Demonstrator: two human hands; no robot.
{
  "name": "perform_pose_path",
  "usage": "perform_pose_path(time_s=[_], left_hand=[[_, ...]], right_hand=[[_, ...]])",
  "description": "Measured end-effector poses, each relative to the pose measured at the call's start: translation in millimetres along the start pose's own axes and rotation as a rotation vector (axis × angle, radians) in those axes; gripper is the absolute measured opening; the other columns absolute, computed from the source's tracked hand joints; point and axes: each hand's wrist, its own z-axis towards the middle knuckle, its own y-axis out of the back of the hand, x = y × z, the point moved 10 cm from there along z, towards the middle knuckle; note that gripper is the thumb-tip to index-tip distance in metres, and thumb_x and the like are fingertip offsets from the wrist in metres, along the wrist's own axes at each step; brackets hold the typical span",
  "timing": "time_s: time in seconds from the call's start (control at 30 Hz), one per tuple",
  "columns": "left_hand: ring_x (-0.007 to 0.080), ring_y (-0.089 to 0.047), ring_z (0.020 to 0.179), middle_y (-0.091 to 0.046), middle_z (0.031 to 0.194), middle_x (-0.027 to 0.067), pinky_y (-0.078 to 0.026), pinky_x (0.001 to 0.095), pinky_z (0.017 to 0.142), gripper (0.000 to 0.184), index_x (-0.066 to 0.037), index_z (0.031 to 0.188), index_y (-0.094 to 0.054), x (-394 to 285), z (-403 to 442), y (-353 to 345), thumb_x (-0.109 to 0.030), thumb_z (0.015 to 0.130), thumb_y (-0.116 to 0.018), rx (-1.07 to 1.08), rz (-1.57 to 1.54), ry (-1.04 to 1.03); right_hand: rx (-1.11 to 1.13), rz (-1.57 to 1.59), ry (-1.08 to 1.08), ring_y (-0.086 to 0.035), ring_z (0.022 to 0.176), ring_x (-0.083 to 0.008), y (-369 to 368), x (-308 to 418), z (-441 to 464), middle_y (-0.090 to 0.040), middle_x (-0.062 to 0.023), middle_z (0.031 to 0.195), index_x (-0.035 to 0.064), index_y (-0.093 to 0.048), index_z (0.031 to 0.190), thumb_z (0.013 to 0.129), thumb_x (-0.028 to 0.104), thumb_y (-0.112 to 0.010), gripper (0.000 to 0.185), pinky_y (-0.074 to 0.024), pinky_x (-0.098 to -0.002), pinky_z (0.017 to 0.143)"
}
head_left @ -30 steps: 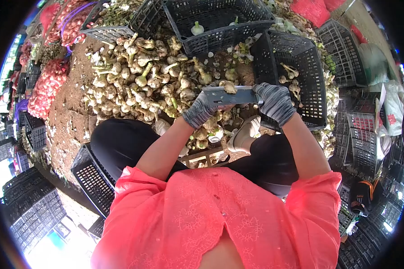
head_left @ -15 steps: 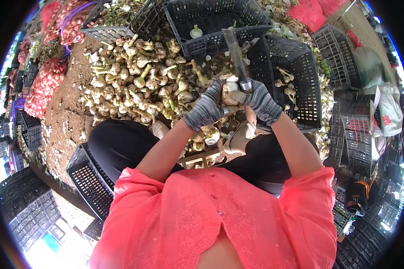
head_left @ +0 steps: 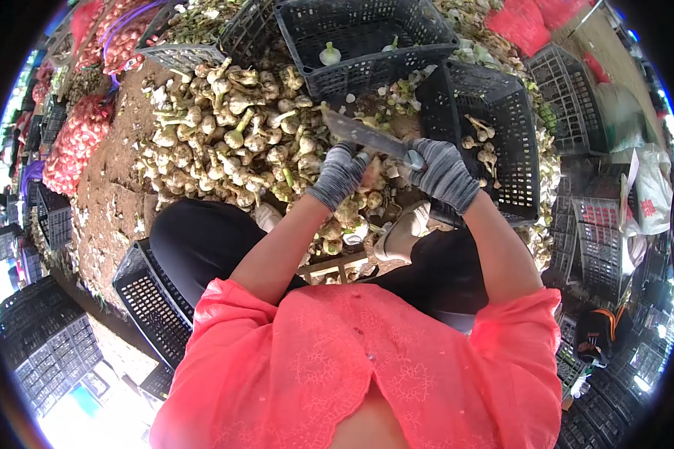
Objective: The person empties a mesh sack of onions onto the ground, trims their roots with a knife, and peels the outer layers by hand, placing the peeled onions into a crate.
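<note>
Beside garlic (head_left: 236,139): right hand (head_left: 443,173) grips knife (head_left: 367,136), left hand (head_left: 340,176) close; sack print (head_left: 646,206) illegible.

Knife (head_left: 367,136): 1. Gloves (head_left: 445,173): 2. Shoes (head_left: 404,230): 2. Cap (head_left: 600,334): 1. Top-centre crate (head_left: 382,73): 2 bulbs (head_left: 329,54). Right crate (head_left: 522,161): about 4 — overlapping, exact count unclear. Pile (head_left: 217,142): dozens — too dense to count.
</note>
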Motion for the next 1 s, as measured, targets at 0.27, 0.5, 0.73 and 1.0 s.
perform_pose_path(time_s=[0.27,0.5,0.73,1.0], left_hand=[[0.0241,-0.055,0.083,-0.058,0.09,0.0126,-0.045,0.032,0.071,0.022,-0.003,0.094,-0.056,-46.8,-26.4,5.1,-0.019,0.078,-0.052,-0.144,0.379,-0.215],[0.0215,-0.051,0.078,-0.054,0.09,0.0099,-0.043,0.0321,0.065,0.028,-0.005,0.101,-0.05,22.2,9.7,50.7,-0.011,0.074,-0.055,-0.146,-0.119,-0.147],[0.0225,-0.05,0.092,-0.05,0.106,0.0093,-0.044,0.0352,0.071,0.036,0.002,0.111,-0.044,89.3,51.7,-44.9,-0.017,0.08,-0.048,0.005,-0.408,0.348],[0.0219,-0.048,0.095,-0.048,0.109,0.009,-0.043,0.0345,0.073,0.036,0.001,0.112,-0.043,88.2,62.4,-74.2,-0.016,0.081,-0.048,0.035,-0.342,0.355]], right_hand=[[0.247,-0.239,-0.113,-0.058,0.074,-0.0279,-19.2,-9.2,0.7,-0.06,-0.0102,0.077,0.01,-0.054,0.093,0.068,0.025,-0.058,0.029,-0.0469,-0.0369,0.065],[0.04,-0.17,-0.132,-0.057,0.068,-0.0273,12.5,-96.9,-16.6,-0.059,-0.0131,0.072,0.0054,-0.058,0.074,0.064,0.028,-0.061,0.025,-0.0466,-0.0347,0.06],[-0.03,0.493,-0.23,-0.059,0.065,-0.0254,28.7,-24.7,-47.0,-0.059,-0.0081,0.062,0.013,-0.063,0.073,0.055,0.028,-0.061,0.023,-0.0465,-0.0335,0.063],[0.223,0.233,-0.345,-0.048,0.094,-0.0197,12.6,-20.3,-12.3,-0.053,-0.0079,0.103,0.0103,-0.053,0.102,0.075,0.027,-0.053,0.031,-0.0374,-0.0326,0.082]])
